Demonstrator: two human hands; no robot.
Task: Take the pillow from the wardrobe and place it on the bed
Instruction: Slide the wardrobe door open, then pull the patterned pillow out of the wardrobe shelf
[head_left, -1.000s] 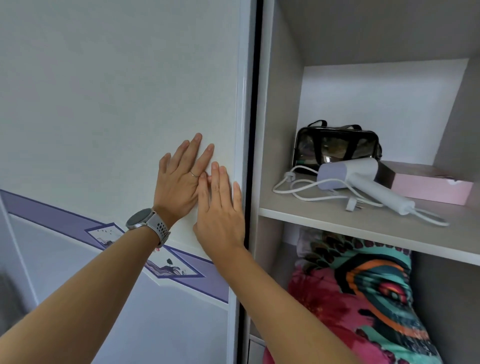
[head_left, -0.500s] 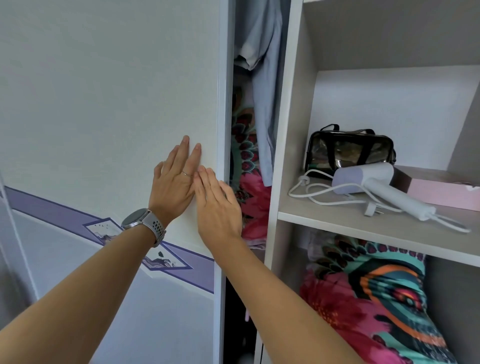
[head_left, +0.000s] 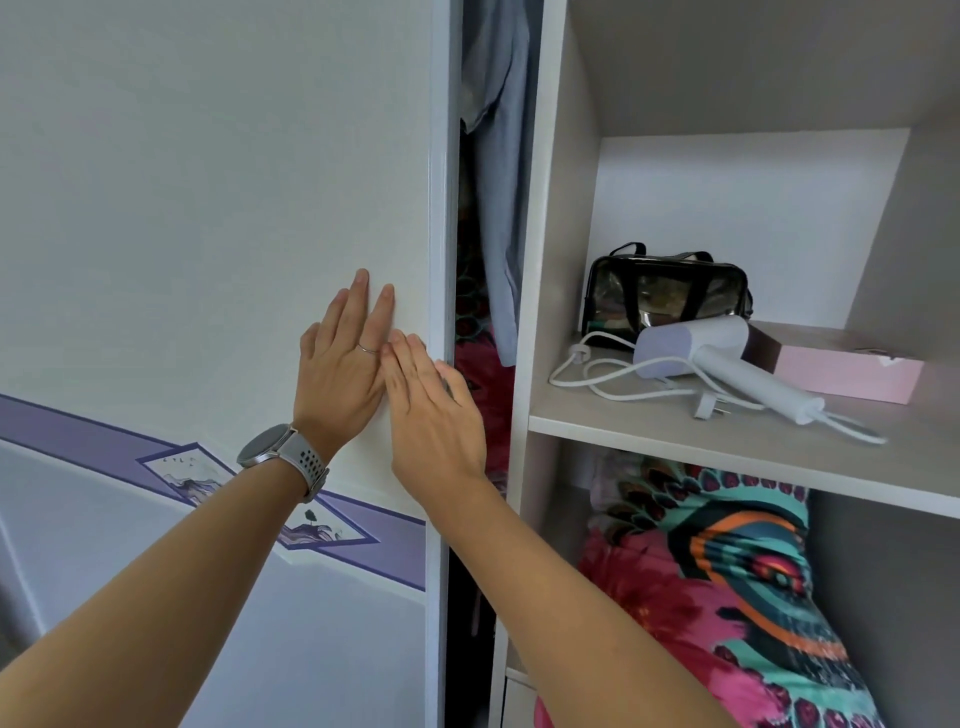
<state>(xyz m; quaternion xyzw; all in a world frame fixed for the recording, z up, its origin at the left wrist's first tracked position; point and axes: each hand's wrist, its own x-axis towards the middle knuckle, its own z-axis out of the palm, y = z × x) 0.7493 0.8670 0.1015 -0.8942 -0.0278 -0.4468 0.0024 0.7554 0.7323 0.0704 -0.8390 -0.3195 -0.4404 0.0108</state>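
Observation:
A white sliding wardrobe door (head_left: 218, 218) with a purple band fills the left. My left hand (head_left: 340, 369), with a ring and a grey watch on the wrist, lies flat on it near its right edge. My right hand (head_left: 434, 415) presses flat beside it, fingers at the door's edge. A brightly patterned pink and teal pillow (head_left: 727, 597) stands in the compartment under the shelf at lower right. In the gap behind the door more of the same patterned fabric (head_left: 480, 374) shows, partly hidden.
The shelf (head_left: 649, 436) holds a clear black-trimmed bag (head_left: 667, 296), a white hair dryer (head_left: 727, 358) with its cord, and a pink box (head_left: 852, 371). A blue-grey garment (head_left: 498, 182) hangs in the gap. A vertical wardrobe panel (head_left: 540, 260) separates gap and shelves.
The door has slid left under both hands, opening a gap that shows the hanging garment and patterned fabric. My view has shifted left with it.

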